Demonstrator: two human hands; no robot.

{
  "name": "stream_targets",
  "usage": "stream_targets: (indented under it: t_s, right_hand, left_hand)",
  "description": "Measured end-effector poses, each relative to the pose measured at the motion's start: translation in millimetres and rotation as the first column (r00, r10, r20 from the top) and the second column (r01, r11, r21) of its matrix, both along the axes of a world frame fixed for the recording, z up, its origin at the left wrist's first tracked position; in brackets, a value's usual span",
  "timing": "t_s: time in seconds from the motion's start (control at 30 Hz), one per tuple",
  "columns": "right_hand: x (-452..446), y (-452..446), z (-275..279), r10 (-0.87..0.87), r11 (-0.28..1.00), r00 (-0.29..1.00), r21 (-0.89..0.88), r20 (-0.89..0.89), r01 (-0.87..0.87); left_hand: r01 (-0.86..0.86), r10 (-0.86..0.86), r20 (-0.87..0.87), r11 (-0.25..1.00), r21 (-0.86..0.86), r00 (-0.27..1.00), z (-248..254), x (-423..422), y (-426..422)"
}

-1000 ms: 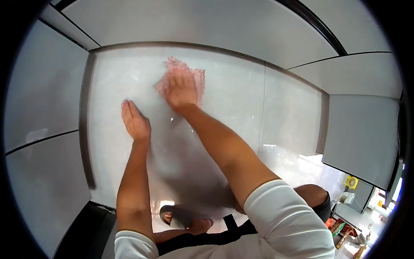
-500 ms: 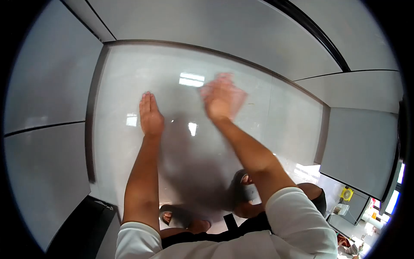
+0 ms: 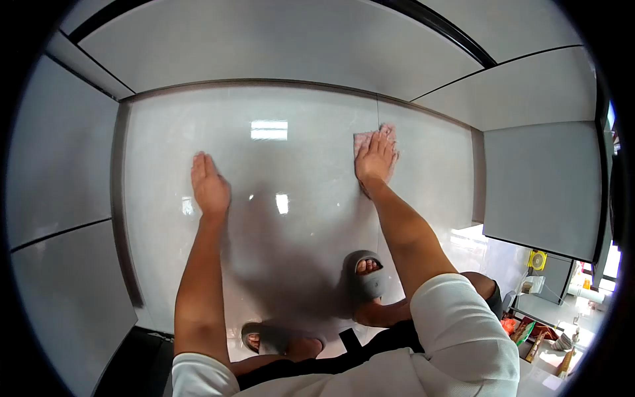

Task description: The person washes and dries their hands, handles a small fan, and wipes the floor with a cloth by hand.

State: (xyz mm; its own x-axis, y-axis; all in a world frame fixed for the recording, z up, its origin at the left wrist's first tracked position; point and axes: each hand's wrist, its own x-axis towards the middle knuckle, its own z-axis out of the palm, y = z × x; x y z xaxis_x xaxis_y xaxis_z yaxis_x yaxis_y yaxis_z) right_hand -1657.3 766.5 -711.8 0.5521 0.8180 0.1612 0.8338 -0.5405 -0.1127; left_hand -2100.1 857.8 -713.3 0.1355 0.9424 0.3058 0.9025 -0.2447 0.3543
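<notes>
My right hand [image 3: 374,163] presses a pink cloth [image 3: 362,140] against the glossy light floor [image 3: 297,162]. Its fingers lie outstretched over the cloth, whose edges show beyond the fingertips and to both sides. To the left, my left hand [image 3: 211,188] is held low over the same floor with its fingers stretched out and nothing in it. Whether that palm touches the floor I cannot tell. Part of the cloth is hidden beneath the right hand.
Grey panels [image 3: 264,46] rise at the far side, with others at left [image 3: 59,152] and right [image 3: 539,188]. My sandalled feet [image 3: 366,281] stand close in front. A yellow object [image 3: 537,260] and assorted items lie beyond, at lower right.
My right hand and the cloth, blurred before, have moved right across the floor and now look sharp. The view has shifted; my left hand stays outstretched on the left.
</notes>
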Motion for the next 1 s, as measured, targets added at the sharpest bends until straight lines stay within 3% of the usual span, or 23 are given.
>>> stream_targets:
  t_s: [0.1,0.23,0.3,0.37,0.4,0.47,0.5,0.57,0.6,0.67,0.7,0.8,0.97,1.0]
  right_hand:
    - [1,-8,-10,-0.018,0.999,0.996,-0.045,0.087,0.022]
    - [-71,23,36,0.187,0.961,0.976,-0.186,-0.115,-0.206]
    - [-112,46,12,0.38,0.923,0.915,0.12,-0.139,-0.365]
    - [-152,77,30,0.522,0.849,0.842,0.005,0.132,-0.528]
    - [-161,92,25,0.514,0.855,0.849,0.001,0.123,-0.518]
    - [-157,119,16,0.498,0.866,0.838,0.08,-0.225,-0.493]
    - [-143,123,23,0.481,0.875,0.846,0.073,-0.23,-0.478]
    - [-111,124,47,0.321,0.922,0.879,-0.097,-0.352,-0.376]
    - [-91,114,26,0.232,0.972,0.964,0.002,-0.131,-0.233]
    - [-37,87,15,0.067,0.997,0.998,-0.047,-0.011,-0.068]
    - [-12,69,6,-0.061,0.991,0.998,-0.119,0.021,0.063]
    - [41,11,3,-0.194,0.979,0.98,-0.076,-0.052,0.19]
    - [21,-21,-9,-0.163,0.987,0.982,-0.012,-0.096,0.163]
    - [10,-23,-10,-0.053,0.997,0.987,0.046,-0.148,0.061]
  left_hand:
    - [0.067,-0.067,0.046,0.998,-0.006,0.997,-4,30,-4]
    - [0.103,-0.103,0.037,0.995,-0.003,0.994,-2,59,-16]
    - [0.109,-0.108,0.023,0.994,-0.022,0.994,-2,71,-16]
    - [0.107,-0.106,0.005,0.993,-0.041,0.994,1,83,-8]
    - [0.159,-0.158,0.032,0.987,-0.016,0.987,4,91,-6]
    - [0.23,-0.229,0.059,0.973,-0.004,0.972,7,111,-9]
    - [0.197,-0.196,0.024,0.978,-0.063,0.98,7,121,-13]
    - [0.172,-0.174,-0.01,0.977,-0.126,0.985,8,128,-16]
    - [0.158,-0.168,-0.059,0.977,-0.144,0.984,8,128,-16]
    - [0.159,-0.18,-0.109,0.97,-0.182,0.978,7,128,-19]
    - [0.152,-0.175,-0.125,0.973,-0.173,0.977,6,128,-18]
    - [0.154,-0.18,-0.14,0.972,-0.18,0.974,6,127,-12]
    - [0.171,-0.208,-0.145,0.958,-0.231,0.967,-6,123,-12]
    - [0.173,-0.202,-0.127,0.963,-0.206,0.971,-4,124,-13]
